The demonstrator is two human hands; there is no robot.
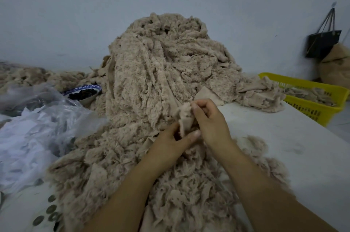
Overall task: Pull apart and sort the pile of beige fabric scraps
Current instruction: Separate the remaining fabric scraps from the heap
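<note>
No legible text or labels.

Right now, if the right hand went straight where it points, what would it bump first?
Probably the big beige pile: the right hand, pinching a scrap, points up-left into it. Depth is hard to judge.

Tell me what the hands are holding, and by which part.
Both hold one small beige scrap in front of the pile: the right hand pinches its upper end, the left hand grips its lower edge.
</note>
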